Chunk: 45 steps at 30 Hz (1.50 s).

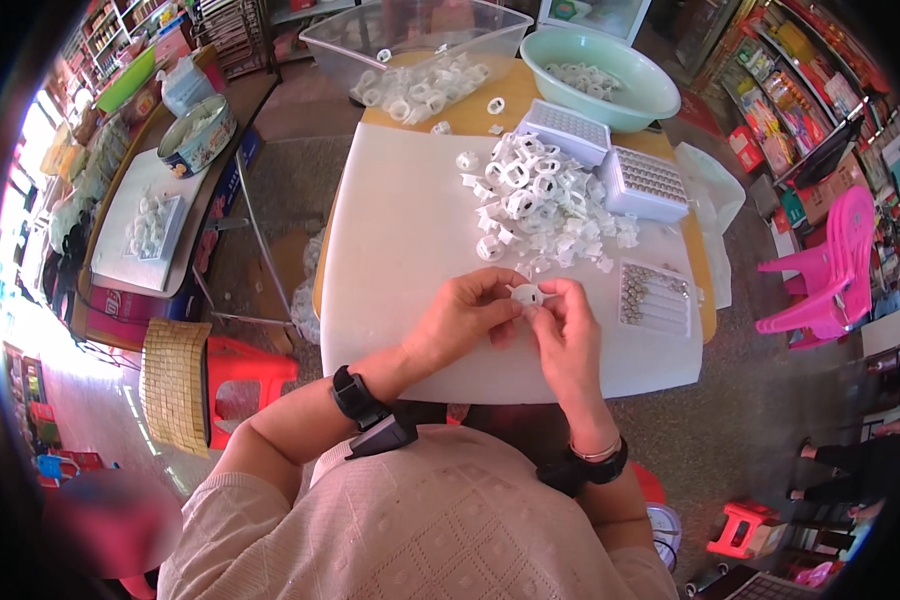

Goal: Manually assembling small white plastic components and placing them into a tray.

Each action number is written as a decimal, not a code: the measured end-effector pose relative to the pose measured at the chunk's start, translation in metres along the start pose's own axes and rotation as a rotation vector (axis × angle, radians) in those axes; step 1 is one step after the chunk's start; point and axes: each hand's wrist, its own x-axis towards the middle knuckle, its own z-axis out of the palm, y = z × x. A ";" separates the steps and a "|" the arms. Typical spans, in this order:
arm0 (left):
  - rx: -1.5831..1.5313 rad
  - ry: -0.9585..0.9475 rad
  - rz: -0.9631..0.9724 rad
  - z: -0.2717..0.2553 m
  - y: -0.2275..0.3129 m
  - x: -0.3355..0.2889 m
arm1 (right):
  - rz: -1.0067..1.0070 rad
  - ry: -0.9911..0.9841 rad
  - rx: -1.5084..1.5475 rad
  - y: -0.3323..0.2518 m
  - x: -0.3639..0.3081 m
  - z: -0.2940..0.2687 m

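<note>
Between fingertips [506, 310], white round piece [526, 294] faces upward

In the upper left of the frame a side bench [253, 97] carries a round patterned tin [198, 140], with a white plastic bag [184, 86] just behind it. A bright green tray [126, 80] sits farther toward the corner. At left, below that bench, a red stool [255, 362] stands beside a tan slatted mat [173, 385]. A pink plastic chair [842, 262] stands at right, beneath shelves [760, 85] crowded with colourful packages. At lower right are a small red stool [738, 530] and, near the edge, a person in dark clothing [855, 468].
</note>
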 end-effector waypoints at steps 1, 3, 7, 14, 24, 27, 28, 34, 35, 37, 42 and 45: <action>0.004 -0.002 0.002 0.002 0.000 0.000 | 0.031 -0.051 -0.043 0.000 -0.001 0.000; 0.046 0.041 -0.003 0.006 -0.001 0.001 | -0.004 -0.090 -0.051 0.007 -0.002 0.002; 0.118 0.082 -0.004 0.014 0.007 0.001 | -0.040 -0.029 0.087 0.010 -0.002 0.003; 0.073 0.096 -0.016 0.020 0.009 0.004 | -0.010 0.011 0.189 0.012 -0.003 0.002; 0.179 -0.104 -0.125 0.008 0.030 0.001 | 0.042 -0.207 -0.302 -0.019 0.017 -0.042; 0.105 -0.054 -0.112 -0.007 0.022 0.005 | 0.002 -0.247 -0.439 -0.017 0.064 -0.061; 0.098 -0.058 -0.110 -0.008 0.024 0.005 | 0.067 -0.185 -0.345 -0.030 0.082 -0.066; 0.047 -0.059 -0.105 -0.021 0.020 0.008 | -0.311 0.224 0.215 -0.069 0.145 -0.043; 0.014 -0.056 -0.105 -0.024 0.020 0.008 | -0.264 0.164 0.241 -0.067 0.140 -0.036; -0.028 -0.048 -0.108 -0.029 0.016 0.007 | -0.181 0.018 0.092 -0.042 0.131 -0.034; -0.172 -0.026 -0.055 -0.033 0.007 0.007 | -0.187 -0.091 -0.378 -0.005 0.108 -0.011; -0.139 -0.024 -0.063 -0.030 0.012 0.006 | -0.279 -0.021 -0.551 -0.005 0.105 0.010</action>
